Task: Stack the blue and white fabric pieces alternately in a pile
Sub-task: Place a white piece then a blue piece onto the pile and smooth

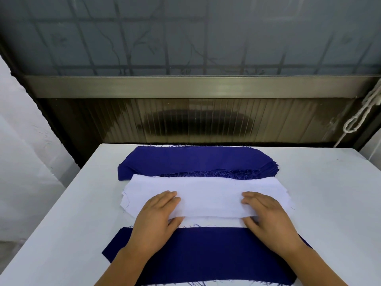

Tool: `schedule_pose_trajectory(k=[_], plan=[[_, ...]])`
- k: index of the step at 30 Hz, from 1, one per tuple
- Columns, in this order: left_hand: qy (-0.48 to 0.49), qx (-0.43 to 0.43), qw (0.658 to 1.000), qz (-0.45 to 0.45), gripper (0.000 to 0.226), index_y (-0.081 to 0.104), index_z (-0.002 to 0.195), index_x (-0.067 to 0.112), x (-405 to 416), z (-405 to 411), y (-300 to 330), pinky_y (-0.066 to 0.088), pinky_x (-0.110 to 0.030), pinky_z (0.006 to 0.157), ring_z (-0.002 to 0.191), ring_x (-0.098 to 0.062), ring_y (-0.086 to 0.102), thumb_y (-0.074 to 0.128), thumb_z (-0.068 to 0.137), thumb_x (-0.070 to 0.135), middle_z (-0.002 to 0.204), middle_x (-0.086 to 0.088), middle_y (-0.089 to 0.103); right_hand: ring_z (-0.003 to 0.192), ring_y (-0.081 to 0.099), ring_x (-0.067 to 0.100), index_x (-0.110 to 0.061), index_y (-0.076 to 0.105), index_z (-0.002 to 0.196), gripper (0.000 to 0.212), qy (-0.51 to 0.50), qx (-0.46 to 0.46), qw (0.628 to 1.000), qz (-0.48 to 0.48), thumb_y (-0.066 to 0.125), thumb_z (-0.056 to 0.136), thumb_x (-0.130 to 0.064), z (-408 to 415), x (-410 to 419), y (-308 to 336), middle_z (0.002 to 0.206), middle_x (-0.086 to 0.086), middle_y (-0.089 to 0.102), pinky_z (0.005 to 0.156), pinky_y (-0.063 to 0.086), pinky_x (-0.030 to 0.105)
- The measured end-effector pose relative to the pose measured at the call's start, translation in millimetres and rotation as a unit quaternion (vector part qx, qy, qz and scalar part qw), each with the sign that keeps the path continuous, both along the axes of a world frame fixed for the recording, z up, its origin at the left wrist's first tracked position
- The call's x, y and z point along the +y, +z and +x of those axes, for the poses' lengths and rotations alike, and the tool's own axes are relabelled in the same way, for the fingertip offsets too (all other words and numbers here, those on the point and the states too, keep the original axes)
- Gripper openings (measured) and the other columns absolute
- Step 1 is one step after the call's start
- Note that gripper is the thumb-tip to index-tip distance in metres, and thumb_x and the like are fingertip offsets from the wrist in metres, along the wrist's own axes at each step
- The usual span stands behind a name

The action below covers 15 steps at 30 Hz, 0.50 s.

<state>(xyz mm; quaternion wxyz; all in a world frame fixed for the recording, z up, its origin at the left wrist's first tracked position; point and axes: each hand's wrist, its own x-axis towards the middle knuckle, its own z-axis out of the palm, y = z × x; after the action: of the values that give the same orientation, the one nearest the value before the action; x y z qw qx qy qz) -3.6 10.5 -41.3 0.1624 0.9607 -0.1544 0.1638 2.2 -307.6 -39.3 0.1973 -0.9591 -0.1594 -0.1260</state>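
White table [61,203], carrying fabric. Left hand [156,219]: fingers flat on the top white piece [208,201], thumb tucked beneath its near edge, pinching it. White pile [132,195]: mid-table, edges fanned at the left. Blue stack [195,159]: far side, frayed, its near edge overlapped by the white. Blue piece [206,254]: nearest the person, under both wrists. Right hand [268,217]: mirrors the left, pinching the same piece. Rope [358,118]: hanging at far right.
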Motion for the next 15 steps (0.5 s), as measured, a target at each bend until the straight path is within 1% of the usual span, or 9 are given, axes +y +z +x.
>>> schedule_pose_trajectory(k=[2, 3, 5, 7, 9, 11, 12, 13, 15], plan=[[0.008, 0.038, 0.999, 0.003, 0.058, 0.056, 0.136, 0.024, 2, 2, 1, 0.026, -0.027, 0.113, 0.138, -0.01, 0.038, 0.06, 0.087, 0.055, 0.147, 0.012, 0.044, 0.116, 0.058, 0.012, -0.023, 0.067, 0.11, 0.039, -0.004, 0.008, 1.0, -0.011, 0.079, 0.074, -0.025, 0, -1, 3, 0.127, -0.013, 0.06, 0.102, 0.037, 0.027], [0.01, 0.068, 0.998, 0.012, 0.067, 0.049, 0.141, 0.028, 3, 4, 2, 0.016, -0.024, 0.116, 0.142, -0.006, 0.027, 0.048, 0.087, 0.067, 0.152, 0.017, 0.034, 0.119, 0.055, 0.01, -0.024, 0.067, 0.112, 0.038, -0.001, 0.01, 1.0, -0.016, 0.076, 0.077, -0.035, 0, -1, 5, 0.128, -0.015, 0.059, 0.103, 0.034, 0.025], [0.009, 0.113, 0.993, 0.029, 0.089, 0.037, 0.147, 0.033, 6, 8, 5, 0.003, -0.019, 0.115, 0.145, 0.0, 0.011, 0.023, 0.077, 0.086, 0.156, 0.021, 0.02, 0.123, 0.048, 0.004, -0.028, 0.064, 0.118, 0.046, 0.001, 0.025, 0.999, -0.024, 0.063, 0.083, -0.057, 3, -1, 10, 0.131, -0.02, 0.053, 0.106, 0.026, 0.02], [0.007, 0.13, 0.991, 0.039, 0.101, 0.034, 0.148, 0.033, 6, 13, 10, -0.001, -0.02, 0.114, 0.145, -0.001, 0.008, 0.009, 0.07, 0.092, 0.157, 0.02, 0.016, 0.123, 0.047, 0.004, -0.028, 0.063, 0.121, 0.052, -0.006, 0.03, 0.999, -0.012, 0.048, 0.088, -0.066, 11, -1, 17, 0.13, -0.02, 0.053, 0.105, 0.024, 0.018], [0.012, 0.115, 0.993, 0.03, 0.091, 0.045, 0.143, 0.028, 4, 21, 18, 0.011, -0.022, 0.114, 0.143, -0.008, 0.024, 0.017, 0.078, 0.085, 0.153, 0.015, 0.032, 0.119, 0.052, 0.008, -0.024, 0.063, 0.12, 0.046, -0.025, 0.019, 0.999, 0.025, 0.048, 0.092, -0.056, 25, 0, 26, 0.127, -0.015, 0.058, 0.102, 0.031, 0.02], [0.018, 0.046, 0.999, 0.017, 0.056, 0.062, 0.128, 0.02, 0, 32, 25, 0.034, -0.027, 0.106, 0.127, -0.017, 0.048, 0.044, 0.093, 0.059, 0.136, 0.006, 0.056, 0.119, 0.054, 0.014, -0.019, 0.061, 0.124, 0.034, -0.047, -0.013, 0.998, 0.035, 0.056, 0.094, -0.036, 45, 4, 33, 0.128, -0.007, 0.059, 0.101, 0.038, 0.024], [0.02, 0.001, 1.0, 0.011, 0.038, 0.066, 0.121, 0.016, -2, 39, 28, 0.041, -0.03, 0.099, 0.118, -0.021, 0.055, 0.057, 0.094, 0.041, 0.126, 0.003, 0.062, 0.123, 0.052, 0.016, -0.018, 0.058, 0.128, 0.035, -0.055, -0.02, 0.998, 0.028, 0.058, 0.094, -0.028, 56, 6, 37, 0.132, -0.005, 0.057, 0.103, 0.04, 0.027], [0.025, -0.037, 0.999, 0.002, 0.031, 0.066, 0.119, 0.015, -5, 47, 31, 0.045, -0.032, 0.096, 0.113, -0.023, 0.058, 0.064, 0.092, 0.027, 0.121, 0.001, 0.064, 0.128, 0.048, 0.017, -0.017, 0.055, 0.133, 0.039, -0.06, -0.019, 0.998, 0.018, 0.058, 0.094, -0.023, 66, 9, 40, 0.136, -0.003, 0.055, 0.106, 0.038, 0.03], [0.048, -0.04, 0.998, 0.004, 0.039, 0.059, 0.131, 0.014, -10, 63, 37, 0.039, -0.034, 0.104, 0.124, -0.023, 0.052, 0.062, 0.092, 0.019, 0.133, -0.001, 0.057, 0.134, 0.042, 0.017, -0.017, 0.049, 0.14, 0.045, -0.061, -0.002, 0.998, -0.004, 0.056, 0.096, -0.021, 83, 13, 44, 0.143, -0.002, 0.049, 0.112, 0.034, 0.031]])
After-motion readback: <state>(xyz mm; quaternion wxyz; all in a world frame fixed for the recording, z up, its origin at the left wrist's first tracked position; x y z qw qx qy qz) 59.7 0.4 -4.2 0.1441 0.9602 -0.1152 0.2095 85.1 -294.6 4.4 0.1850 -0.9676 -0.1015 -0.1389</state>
